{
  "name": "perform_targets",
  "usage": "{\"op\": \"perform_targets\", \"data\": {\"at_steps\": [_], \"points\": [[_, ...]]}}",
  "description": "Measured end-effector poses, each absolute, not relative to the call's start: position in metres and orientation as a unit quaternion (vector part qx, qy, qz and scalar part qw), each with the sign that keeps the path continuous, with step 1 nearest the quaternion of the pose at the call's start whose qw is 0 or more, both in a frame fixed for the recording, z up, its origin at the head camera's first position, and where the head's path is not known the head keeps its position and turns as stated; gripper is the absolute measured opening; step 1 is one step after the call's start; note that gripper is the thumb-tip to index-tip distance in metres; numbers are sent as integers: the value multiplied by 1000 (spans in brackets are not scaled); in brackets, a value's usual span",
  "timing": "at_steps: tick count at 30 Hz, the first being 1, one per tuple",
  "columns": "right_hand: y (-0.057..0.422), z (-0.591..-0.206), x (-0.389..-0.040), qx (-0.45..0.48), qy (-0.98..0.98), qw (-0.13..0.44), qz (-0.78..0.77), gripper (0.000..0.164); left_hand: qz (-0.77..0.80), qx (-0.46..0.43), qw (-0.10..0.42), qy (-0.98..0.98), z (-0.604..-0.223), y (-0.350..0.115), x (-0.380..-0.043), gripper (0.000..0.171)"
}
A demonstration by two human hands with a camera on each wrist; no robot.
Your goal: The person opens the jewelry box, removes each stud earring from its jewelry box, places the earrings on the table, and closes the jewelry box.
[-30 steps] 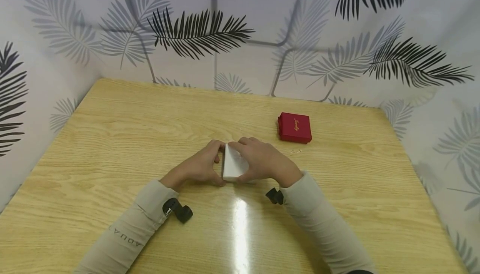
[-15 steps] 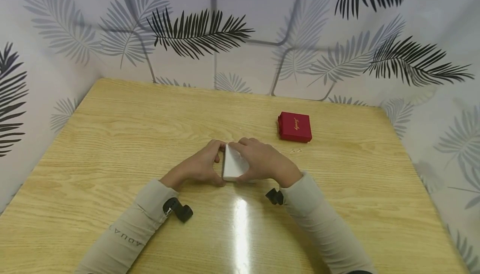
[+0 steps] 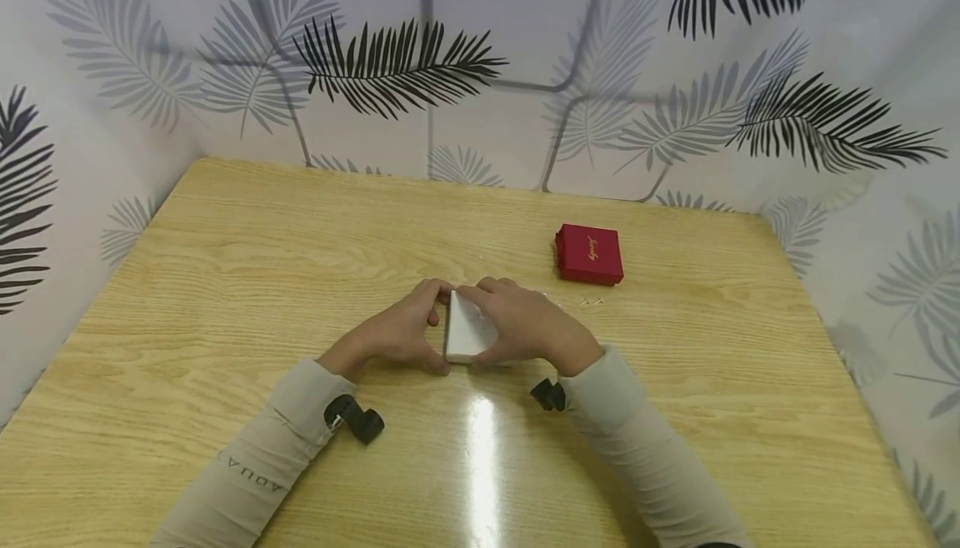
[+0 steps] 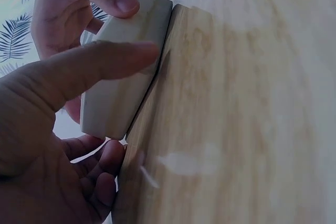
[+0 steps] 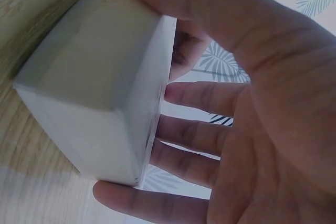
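Note:
A small white box (image 3: pixel 467 333) lies on the wooden table with both hands around it. My left hand (image 3: pixel 407 328) holds its left end, thumb at the near side and fingers round the far side; the left wrist view shows that thumb stretched along the box's side (image 4: pixel 118 95). From the right, my right hand (image 3: pixel 527 323) grips the same box, its thumb on the near side and its fingers reaching over the top and far side, covering much of the lid. In the right wrist view, a corner of the box (image 5: pixel 86 72) fills the left half.
Behind the right hand sits a dark red gift box (image 3: pixel 592 255) with gold lettering and a ribbon at its left side. Just in front of it lie two tiny gold-coloured pieces (image 3: pixel 592 302). A leaf-patterned curtain (image 3: pixel 487 140) borders the table's back edge (image 3: pixel 375 177).

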State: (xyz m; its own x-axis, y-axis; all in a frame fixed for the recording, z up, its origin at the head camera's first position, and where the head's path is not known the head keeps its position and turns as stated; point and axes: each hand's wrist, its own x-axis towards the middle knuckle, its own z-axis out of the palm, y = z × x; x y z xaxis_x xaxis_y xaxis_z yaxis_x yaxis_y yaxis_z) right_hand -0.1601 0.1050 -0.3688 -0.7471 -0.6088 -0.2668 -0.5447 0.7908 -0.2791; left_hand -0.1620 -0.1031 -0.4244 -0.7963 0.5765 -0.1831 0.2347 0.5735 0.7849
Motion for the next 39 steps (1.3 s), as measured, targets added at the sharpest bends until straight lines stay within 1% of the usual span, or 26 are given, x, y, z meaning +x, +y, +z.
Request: {"op": "perform_targets", "data": {"at_steps": [8, 20, 27, 30, 34, 39], "points": [[107, -371, -161, -315, 928, 172, -100, 94, 408, 240, 228, 851, -424, -104, -163, 103], [106, -372, -163, -320, 927, 169, -101, 96, 407, 238, 232, 851, -423, -104, -165, 100], [116, -371, -164, -310, 923, 200, -109, 101, 417, 224, 241, 847, -426, -103, -162, 101], [123, -367, -164, -304, 925, 200, -106, 96, 419, 220, 242, 847, -427, -103, -161, 102], [128, -362, -165, -311, 925, 192, -106, 86, 421, 221, 235, 848, -428, -104, -162, 100], [128, -361, -166, -318, 924, 188, -100, 88, 419, 220, 236, 849, -426, -104, -163, 100]]}}
